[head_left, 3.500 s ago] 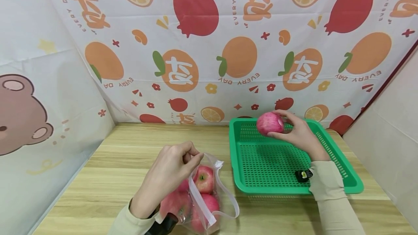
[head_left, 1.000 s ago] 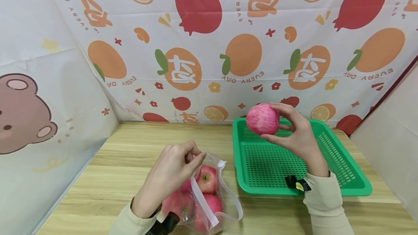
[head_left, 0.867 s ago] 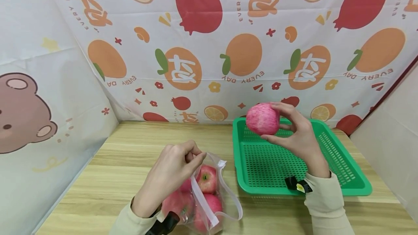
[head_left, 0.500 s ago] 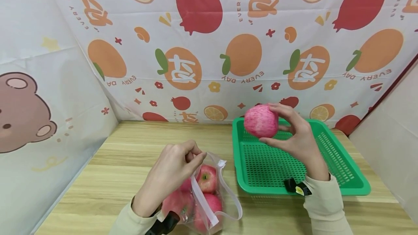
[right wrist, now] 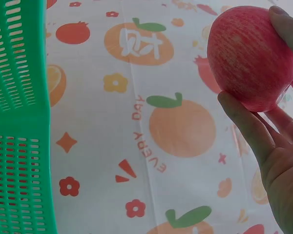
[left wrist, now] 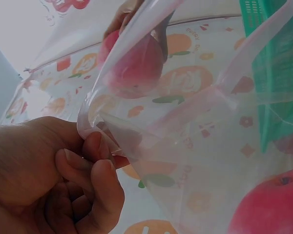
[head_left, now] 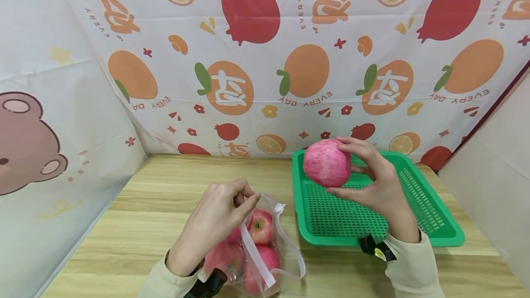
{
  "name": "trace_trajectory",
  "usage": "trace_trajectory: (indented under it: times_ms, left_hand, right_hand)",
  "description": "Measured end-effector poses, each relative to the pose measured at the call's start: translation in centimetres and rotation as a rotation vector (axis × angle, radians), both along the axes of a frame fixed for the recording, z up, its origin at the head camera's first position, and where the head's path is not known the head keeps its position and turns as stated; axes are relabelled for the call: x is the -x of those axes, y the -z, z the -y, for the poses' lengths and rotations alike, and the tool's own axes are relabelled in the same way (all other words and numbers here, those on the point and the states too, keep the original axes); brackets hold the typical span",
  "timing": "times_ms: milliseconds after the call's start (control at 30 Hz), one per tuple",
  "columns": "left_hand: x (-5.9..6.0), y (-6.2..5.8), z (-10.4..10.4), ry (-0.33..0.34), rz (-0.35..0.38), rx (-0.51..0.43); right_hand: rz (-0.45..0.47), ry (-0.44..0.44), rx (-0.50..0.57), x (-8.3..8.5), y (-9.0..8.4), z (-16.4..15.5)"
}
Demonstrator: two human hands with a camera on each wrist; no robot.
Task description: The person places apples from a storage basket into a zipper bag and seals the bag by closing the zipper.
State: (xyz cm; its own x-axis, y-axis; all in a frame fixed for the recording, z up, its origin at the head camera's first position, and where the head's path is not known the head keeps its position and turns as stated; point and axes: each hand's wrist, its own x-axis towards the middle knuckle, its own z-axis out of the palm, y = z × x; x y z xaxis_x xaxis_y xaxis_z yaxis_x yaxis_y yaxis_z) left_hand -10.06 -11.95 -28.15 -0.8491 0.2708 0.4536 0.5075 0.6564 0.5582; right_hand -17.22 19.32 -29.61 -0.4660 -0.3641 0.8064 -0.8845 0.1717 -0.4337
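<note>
Facing stem-up: one bagged apple (head_left: 262, 230)

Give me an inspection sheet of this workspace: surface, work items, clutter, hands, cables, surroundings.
Surface: wood-grain table, no spills seen.
Work items: clear bag with bagged apples inside; loose apple held up off the table; green basket, no fruit seen in its visible part.
Clutter: nothing seen.
Hands: left hand pinches the bag's upper edge; right hand grips the loose apple between thumb and fingers.
Cables: nothing seen.
Surroundings: fruit-print sheet behind, bear-print sheet at left.
</note>
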Motion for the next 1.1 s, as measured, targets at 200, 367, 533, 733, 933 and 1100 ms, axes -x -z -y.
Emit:
trace_trajectory:
  times_ms: [200, 367, 533, 733, 933, 1100]
  left_hand:
    - [0.0, 0.1, 0.0, 0.007, -0.016, -0.007]
    - [0.0, 0.2, 0.1, 0.008, -0.021, -0.009]
    - [-0.1, 0.2, 0.1, 0.006, -0.009, -0.013]
    - [-0.1, 0.3, 0.2, 0.005, -0.010, -0.014]
    - [-0.1, 0.2, 0.2, 0.002, -0.012, -0.015]
    - [-0.1, 0.1, 0.1, 0.007, -0.016, -0.012]
  right_hand:
    - [-0.029, -0.037, 0.003, -0.8, -0.1, 0.3]
    - [-0.062, -0.065, 0.000, -1.5, 0.0, 0.7]
    - [-0.110, -0.105, 0.013, -2.0, 0.1, 1.0]
    - [-0.146, -0.137, 0.031, -2.7, 0.1, 1.3]
    - [-0.181, -0.154, 0.046, -3.2, -0.3, 1.6]
    - [-0.196, -0.176, 0.054, -3.6, -0.6, 1.7]
